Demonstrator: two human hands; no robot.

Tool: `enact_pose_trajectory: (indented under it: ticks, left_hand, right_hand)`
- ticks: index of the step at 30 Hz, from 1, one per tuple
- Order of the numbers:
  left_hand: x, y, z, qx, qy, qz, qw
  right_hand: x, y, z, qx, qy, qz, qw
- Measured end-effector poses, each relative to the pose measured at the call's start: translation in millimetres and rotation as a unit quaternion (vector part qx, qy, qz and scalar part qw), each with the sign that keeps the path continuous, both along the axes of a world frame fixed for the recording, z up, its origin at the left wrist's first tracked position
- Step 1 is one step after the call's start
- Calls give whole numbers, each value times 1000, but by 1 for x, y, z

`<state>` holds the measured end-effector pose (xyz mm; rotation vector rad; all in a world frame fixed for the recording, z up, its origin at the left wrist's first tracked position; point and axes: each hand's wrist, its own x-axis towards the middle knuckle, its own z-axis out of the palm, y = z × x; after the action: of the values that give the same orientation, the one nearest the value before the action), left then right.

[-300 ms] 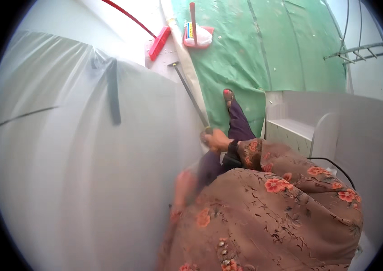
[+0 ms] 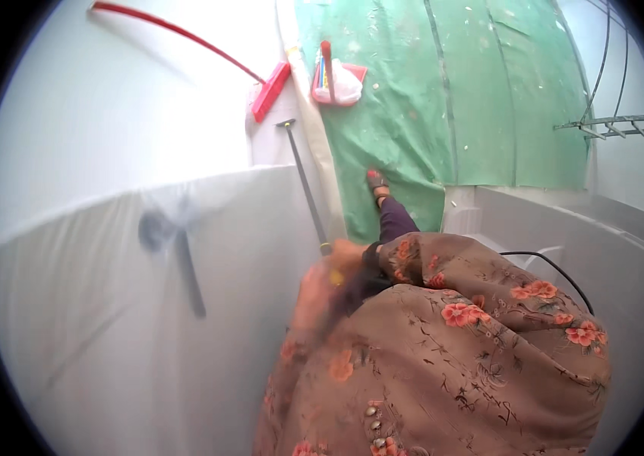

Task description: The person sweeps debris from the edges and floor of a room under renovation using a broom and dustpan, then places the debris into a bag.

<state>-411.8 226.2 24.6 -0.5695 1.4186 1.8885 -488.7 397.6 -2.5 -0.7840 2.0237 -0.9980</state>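
My right hand (image 2: 343, 255) is closed around the lower end of a long thin metal pole (image 2: 305, 182) that slants up along the white wall. My left hand (image 2: 305, 295) sits just below it, blurred by motion; its grip on the pole is unclear. Both arms are covered by a brown garment with orange flowers (image 2: 451, 342). My foot in a sandal (image 2: 377, 182) rests on the green floor sheet (image 2: 474, 91) beyond the hands.
A white wall draped in clear plastic (image 2: 109, 304) fills the left, with a dark tool shape (image 2: 178, 258) on it. A red broom (image 2: 270, 91) and a pink dustpan (image 2: 337, 80) lie farther off. A black cable (image 2: 550, 266) and a metal rack (image 2: 610, 125) are on the right.
The view has tipped, so the wall and the dark shape sit lower in the picture. My hands have shifted slightly along the pole and the left one stays blurred.
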Motion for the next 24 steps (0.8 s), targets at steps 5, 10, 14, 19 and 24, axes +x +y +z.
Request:
enact_pose_trajectory:
  ticks: [5, 10, 14, 19, 24]
  left_hand:
    - [-37, 39, -3, -34, 3, 8, 999]
    - [-47, 30, -28, -83, 62, -31, 994]
    - [-73, 9, -17, -72, -27, -19, 997]
    - [-116, 3, 40, -61, -125, -10, 990]
    - [-152, -18, 71, -176, -71, -73, 979]
  right_hand:
    - [-50, 23, -62, -56, -99, -5, 994]
    - [-216, 94, -96, 114, 71, -299, 945]
    - [-341, 110, -65, -1, -54, -522, 851]
    - [-396, 81, -67, 41, 31, -592, 804]
    - [-443, 80, -83, 15, 50, -569, 821]
